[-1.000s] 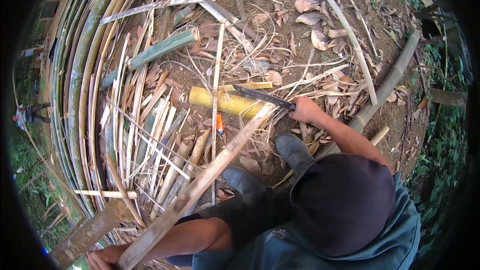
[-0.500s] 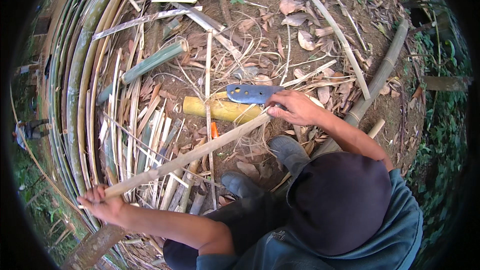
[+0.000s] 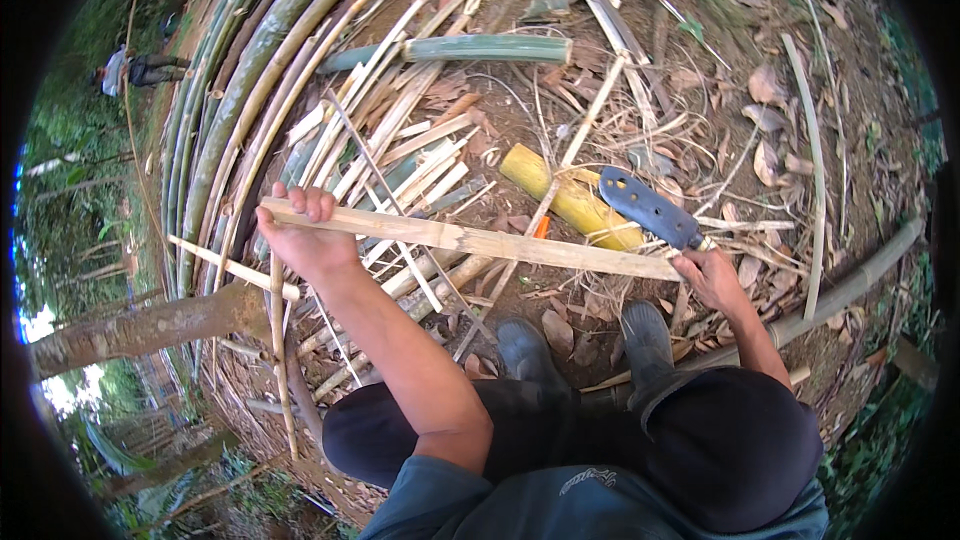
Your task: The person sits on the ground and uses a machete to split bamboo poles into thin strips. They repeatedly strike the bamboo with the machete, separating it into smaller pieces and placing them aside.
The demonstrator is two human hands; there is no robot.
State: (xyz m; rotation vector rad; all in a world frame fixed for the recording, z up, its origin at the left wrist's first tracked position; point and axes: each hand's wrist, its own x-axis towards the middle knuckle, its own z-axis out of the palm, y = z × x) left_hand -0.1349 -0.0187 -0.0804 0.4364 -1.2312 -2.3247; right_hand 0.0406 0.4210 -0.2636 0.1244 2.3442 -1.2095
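Note:
A long split bamboo strip spans the space in front of my knees. My left hand is closed round its left end, fingers curled over the top edge. At the other end, my right hand is closed on the handle of a broad knife, its dark blade holed and blunt-ended, pointing up and left. The strip's right end meets the fingers of that hand; whether they pinch it too is hard to see. Just beyond the strip lies a thick yellow bamboo piece on the ground, partly behind the blade.
Split bamboo pieces lie heaped beyond my left hand, near a green bamboo tube. Long bamboo poles run along the left. A thick log juts in at left. Another pole lies right of my boots.
My view has turned, shifting the scene. The left hand has risen with its end of the strip, now nearly level and showing its flat pale face. The right hand keeps the knife.

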